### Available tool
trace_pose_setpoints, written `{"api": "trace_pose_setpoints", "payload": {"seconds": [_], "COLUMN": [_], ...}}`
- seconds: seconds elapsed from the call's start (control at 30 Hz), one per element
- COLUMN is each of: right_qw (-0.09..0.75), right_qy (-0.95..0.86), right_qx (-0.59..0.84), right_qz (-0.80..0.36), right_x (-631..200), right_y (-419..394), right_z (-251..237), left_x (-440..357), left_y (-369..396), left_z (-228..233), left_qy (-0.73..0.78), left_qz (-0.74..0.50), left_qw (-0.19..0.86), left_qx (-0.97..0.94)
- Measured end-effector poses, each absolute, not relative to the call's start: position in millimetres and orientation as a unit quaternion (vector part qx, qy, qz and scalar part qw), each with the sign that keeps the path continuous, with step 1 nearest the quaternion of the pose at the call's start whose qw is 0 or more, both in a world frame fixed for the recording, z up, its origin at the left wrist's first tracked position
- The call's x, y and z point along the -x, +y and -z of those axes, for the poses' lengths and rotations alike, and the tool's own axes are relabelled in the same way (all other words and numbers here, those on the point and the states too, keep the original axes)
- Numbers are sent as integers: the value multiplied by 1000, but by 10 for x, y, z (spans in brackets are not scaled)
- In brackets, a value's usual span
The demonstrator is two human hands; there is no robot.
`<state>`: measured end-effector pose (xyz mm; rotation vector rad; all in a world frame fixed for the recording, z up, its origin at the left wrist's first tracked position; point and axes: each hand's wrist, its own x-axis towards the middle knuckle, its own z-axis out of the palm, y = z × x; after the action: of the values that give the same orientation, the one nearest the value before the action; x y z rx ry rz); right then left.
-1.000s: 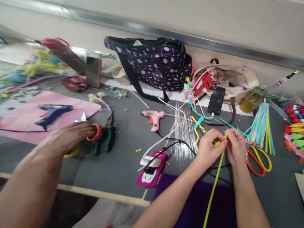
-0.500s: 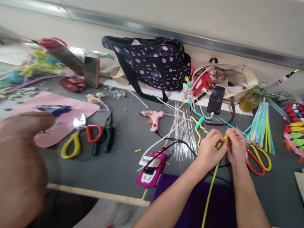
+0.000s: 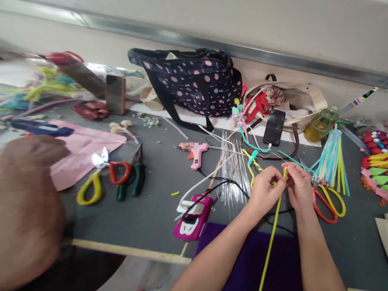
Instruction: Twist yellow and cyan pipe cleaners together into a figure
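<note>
You're pinching a yellow pipe cleaner (image 3: pixel 273 238) with your left hand (image 3: pixel 266 186) and right hand (image 3: pixel 298 185), fingertips nearly meeting above the purple cloth (image 3: pixel 216 237). A twisted yellow-and-teal piece (image 3: pixel 253 157) is lying formed just beyond; your strand's long tail is hanging straight, apparently unworked. Your fingers are hiding the worked end, the tail is leaving frame, and a co-worker's hand (image 3: pixel 42 147) is showing blurred, grip unclear.
</note>
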<state>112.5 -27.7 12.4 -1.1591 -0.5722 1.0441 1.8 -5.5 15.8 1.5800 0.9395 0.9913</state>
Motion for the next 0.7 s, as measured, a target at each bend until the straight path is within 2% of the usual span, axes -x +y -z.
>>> {"api": "trace_pose_setpoints", "payload": {"seconds": [0.7], "right_qw": [645], "right_qy": [-220], "right_qx": [442], "right_qz": [-584], "right_x": [-1157], "right_y": [-293], "right_z": [-89], "left_x": [-15], "left_y": [-17], "left_z": [-219], "left_qy": [358], "left_qz": [-417], "left_qw": [638], "left_qx": [-539]}}
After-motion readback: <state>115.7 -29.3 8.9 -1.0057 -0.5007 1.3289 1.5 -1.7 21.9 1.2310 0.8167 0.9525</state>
